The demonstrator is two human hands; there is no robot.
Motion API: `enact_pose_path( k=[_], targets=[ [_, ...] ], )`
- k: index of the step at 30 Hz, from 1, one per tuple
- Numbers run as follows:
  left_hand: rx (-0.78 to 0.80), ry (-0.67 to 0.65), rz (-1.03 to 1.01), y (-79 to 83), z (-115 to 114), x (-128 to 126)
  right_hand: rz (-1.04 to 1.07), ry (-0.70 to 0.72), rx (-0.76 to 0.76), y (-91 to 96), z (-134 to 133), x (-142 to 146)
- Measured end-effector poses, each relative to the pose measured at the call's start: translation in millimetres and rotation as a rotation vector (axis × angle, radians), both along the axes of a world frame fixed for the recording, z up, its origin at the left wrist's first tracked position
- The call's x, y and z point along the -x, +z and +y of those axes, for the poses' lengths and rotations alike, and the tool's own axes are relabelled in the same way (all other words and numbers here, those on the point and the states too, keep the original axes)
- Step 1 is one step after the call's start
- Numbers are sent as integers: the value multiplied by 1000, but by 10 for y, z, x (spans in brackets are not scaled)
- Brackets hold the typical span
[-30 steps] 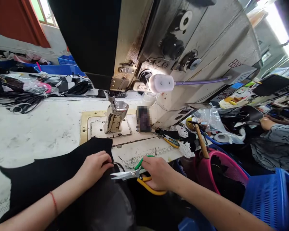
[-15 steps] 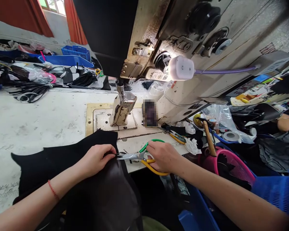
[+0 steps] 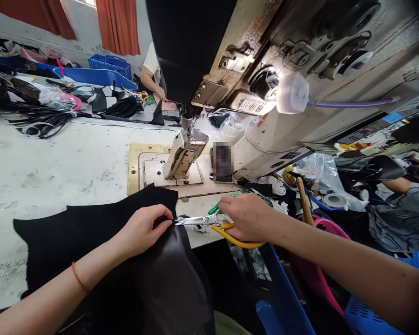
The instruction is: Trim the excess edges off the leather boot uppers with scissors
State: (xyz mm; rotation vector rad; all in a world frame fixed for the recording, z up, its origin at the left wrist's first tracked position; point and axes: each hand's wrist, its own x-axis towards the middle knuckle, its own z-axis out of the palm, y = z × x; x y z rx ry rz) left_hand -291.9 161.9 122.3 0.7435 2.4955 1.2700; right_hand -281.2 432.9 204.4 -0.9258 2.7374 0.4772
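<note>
My right hand [image 3: 246, 216] grips a pair of scissors [image 3: 199, 220] with one green and one yellow handle. Their blades point left and meet the edge of the black fabric [image 3: 101, 218] right beside my left fingertips. With thumb and forefinger, my left hand [image 3: 148, 228] pinches that edge; a red string bracelet circles the wrist. A smooth, dark, leather-like panel [image 3: 174, 274] hangs from the fabric over the table's front edge. Behind the fabric rises the sewing machine's post [image 3: 185, 156], under the needle area.
A phone [image 3: 223, 163] stands beside the post, its screen blurred. The machine head with a white lamp [image 3: 292, 93] overhangs from the right. A pink basket [image 3: 331, 228] and a wooden handle [image 3: 303, 200] are at right. Another person's arm [image 3: 153, 83] shows at the back.
The view has shifted, with the machine head further right. The scissor blades have come closer together at the fabric edge. Another person's arm has appeared behind the machine.
</note>
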Motion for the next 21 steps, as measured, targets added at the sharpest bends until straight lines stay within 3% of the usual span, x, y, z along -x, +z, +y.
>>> enact_pose_path(
  k=[11,21],
  targets=[
    [-122,2,-39,-61,11,-74,-180,94,-46,90,-154,198],
    [-155,-24,-108,-110,-14,-10,-177,188,-40,19,-184,312]
  ],
)
